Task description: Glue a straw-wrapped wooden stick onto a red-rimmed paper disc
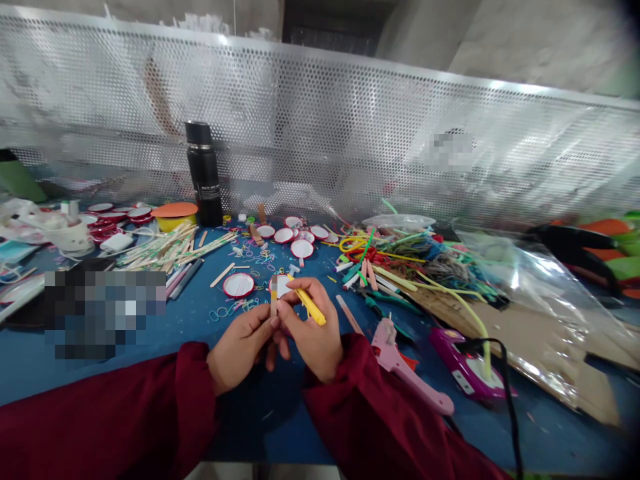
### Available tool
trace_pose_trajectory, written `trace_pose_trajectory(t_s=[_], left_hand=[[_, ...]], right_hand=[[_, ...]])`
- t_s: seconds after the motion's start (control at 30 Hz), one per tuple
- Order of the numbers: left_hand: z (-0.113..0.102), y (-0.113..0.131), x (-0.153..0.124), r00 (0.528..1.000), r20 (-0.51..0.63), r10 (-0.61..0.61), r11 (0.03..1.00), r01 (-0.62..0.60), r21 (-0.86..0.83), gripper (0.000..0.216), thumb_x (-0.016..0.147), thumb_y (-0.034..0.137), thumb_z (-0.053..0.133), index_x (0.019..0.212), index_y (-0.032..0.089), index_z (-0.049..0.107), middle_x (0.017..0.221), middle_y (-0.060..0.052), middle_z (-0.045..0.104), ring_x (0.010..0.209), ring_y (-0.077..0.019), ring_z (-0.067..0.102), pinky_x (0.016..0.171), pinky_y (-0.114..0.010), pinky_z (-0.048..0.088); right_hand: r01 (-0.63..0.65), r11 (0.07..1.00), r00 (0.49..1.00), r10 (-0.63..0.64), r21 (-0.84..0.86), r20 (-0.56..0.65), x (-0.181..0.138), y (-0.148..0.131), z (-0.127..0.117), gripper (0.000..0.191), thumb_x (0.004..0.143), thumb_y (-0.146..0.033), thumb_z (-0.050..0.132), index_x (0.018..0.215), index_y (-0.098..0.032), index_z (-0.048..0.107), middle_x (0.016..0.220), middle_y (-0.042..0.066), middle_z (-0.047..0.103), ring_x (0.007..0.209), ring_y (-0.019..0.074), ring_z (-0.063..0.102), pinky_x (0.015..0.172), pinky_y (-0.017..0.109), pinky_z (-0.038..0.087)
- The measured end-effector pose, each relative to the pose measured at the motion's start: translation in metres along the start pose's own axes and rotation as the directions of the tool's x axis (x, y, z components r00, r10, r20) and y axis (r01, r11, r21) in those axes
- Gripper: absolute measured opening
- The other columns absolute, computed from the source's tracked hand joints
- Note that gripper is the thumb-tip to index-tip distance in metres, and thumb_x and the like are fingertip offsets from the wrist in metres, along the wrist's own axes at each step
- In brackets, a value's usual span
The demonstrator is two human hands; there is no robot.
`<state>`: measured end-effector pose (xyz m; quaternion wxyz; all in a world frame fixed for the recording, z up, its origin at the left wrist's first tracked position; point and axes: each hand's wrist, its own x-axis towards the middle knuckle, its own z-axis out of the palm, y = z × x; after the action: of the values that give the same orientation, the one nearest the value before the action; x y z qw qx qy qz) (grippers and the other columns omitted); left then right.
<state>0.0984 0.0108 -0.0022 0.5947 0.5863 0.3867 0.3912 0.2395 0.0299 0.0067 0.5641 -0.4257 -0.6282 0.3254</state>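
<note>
My left hand (245, 343) is closed, its thumb and fingers pinching a short flat stick (274, 299) that stands upright. My right hand (315, 337) is closed around a slim yellow tool (311, 307), which looks like a small craft knife; its tip slants up and left. The right thumb and fingertips also meet near the stick. Just behind the hands lies a white disc with a red rim (281, 285), partly hidden by them. Another red-rimmed disc (239, 285) rests to the left, beside a loose wooden stick (222, 275).
A black bottle (204, 177) stands before the perforated metal screen (320, 127). Wooden sticks (160, 250) lie piled at left. To the right are a pink glue gun (405, 373), a purple power strip (465, 370), colourful cords (425, 257) and cardboard (535, 333) under clear plastic.
</note>
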Motion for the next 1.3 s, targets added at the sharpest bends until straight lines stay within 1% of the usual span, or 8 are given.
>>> trace_pose_trajectory(t_s=[0.13,0.3,0.43,0.53,0.83,1.03,1.2,1.3], left_hand=[[0.001,0.001,-0.001,0.999,-0.032,-0.012,1.0,0.012,-0.01,0.045,0.091,0.062,0.05,0.091,0.017,0.05,0.07,-0.003,0.07,0.042,-0.0073,0.054,0.039,-0.017,0.026],[0.002,0.001,-0.001,0.998,-0.054,-0.022,0.999,0.02,-0.046,0.046,0.09,0.064,0.052,0.095,0.018,0.049,0.071,-0.003,0.072,0.042,-0.0081,0.056,0.038,-0.017,0.025],[0.002,0.001,0.0,0.998,-0.054,-0.03,0.998,0.028,-0.05,0.049,0.087,0.067,0.054,0.095,0.018,0.048,0.07,-0.003,0.072,0.041,-0.0083,0.055,0.038,-0.017,0.025],[0.002,0.002,0.0,0.998,-0.05,-0.024,0.999,0.022,-0.039,0.049,0.087,0.066,0.055,0.093,0.018,0.048,0.069,-0.003,0.071,0.041,-0.0082,0.055,0.038,-0.017,0.025],[0.002,0.002,0.001,0.997,-0.071,0.007,0.999,-0.01,-0.03,0.045,0.088,0.062,0.057,0.09,0.018,0.051,0.072,-0.003,0.07,0.042,-0.0075,0.055,0.038,-0.018,0.026],[0.001,0.0,0.002,0.995,-0.092,-0.031,0.998,0.027,-0.051,0.048,0.085,0.066,0.057,0.093,0.019,0.049,0.07,-0.001,0.069,0.041,-0.0081,0.055,0.036,-0.017,0.026],[0.001,-0.001,0.001,0.995,-0.099,-0.024,0.999,0.019,-0.05,0.044,0.087,0.062,0.058,0.094,0.019,0.051,0.061,0.005,0.058,0.041,-0.0078,0.055,0.038,-0.016,0.029],[0.001,-0.002,0.001,0.995,-0.094,-0.031,0.998,0.027,-0.051,0.043,0.088,0.061,0.057,0.095,0.019,0.051,0.064,0.004,0.06,0.042,-0.0075,0.056,0.037,-0.016,0.027]], right_hand=[[0.008,0.999,0.999,-0.005,0.048,-0.054,-0.001,-0.002,-0.002,0.015,0.09,-0.031,0.058,0.103,-0.023,0.059,0.081,-0.001,0.069,0.075,0.0155,0.067,0.075,0.029,0.054],[0.086,0.995,0.99,-0.081,0.04,-0.113,-0.003,-0.009,-0.008,0.041,0.101,-0.041,0.035,0.106,-0.021,0.071,0.075,0.002,0.065,0.07,0.0154,0.062,0.065,0.029,0.049],[0.131,0.99,0.986,-0.136,-0.055,-0.095,-0.005,-0.012,-0.01,0.021,0.092,-0.029,0.051,0.097,-0.022,0.07,0.083,0.002,0.069,0.07,0.0158,0.062,0.065,0.029,0.048],[0.178,0.971,0.974,-0.197,-0.162,-0.115,-0.006,-0.013,-0.01,0.007,0.084,-0.023,0.056,0.08,-0.022,0.061,0.072,-0.001,0.064,0.067,0.0157,0.059,0.066,0.03,0.045],[0.224,0.938,0.967,-0.248,-0.262,-0.058,-0.004,-0.009,-0.009,0.012,0.085,-0.025,0.054,0.074,-0.023,0.055,0.07,0.0,0.061,0.07,0.0166,0.057,0.063,0.03,0.041],[0.186,0.936,0.962,-0.235,-0.299,-0.136,-0.003,-0.008,-0.01,0.011,0.084,-0.023,0.054,0.073,-0.024,0.054,0.07,0.0,0.06,0.073,0.0183,0.058,0.067,0.031,0.043],[0.228,0.94,0.965,-0.252,-0.254,-0.068,-0.005,-0.01,-0.008,0.009,0.085,-0.025,0.055,0.076,-0.024,0.055,0.073,0.002,0.063,0.077,0.0205,0.061,0.065,0.032,0.043],[0.199,0.933,0.97,-0.232,-0.3,-0.079,-0.005,-0.01,-0.008,0.01,0.084,-0.024,0.055,0.074,-0.024,0.054,0.071,0.001,0.062,0.077,0.0207,0.061,0.066,0.033,0.043]])
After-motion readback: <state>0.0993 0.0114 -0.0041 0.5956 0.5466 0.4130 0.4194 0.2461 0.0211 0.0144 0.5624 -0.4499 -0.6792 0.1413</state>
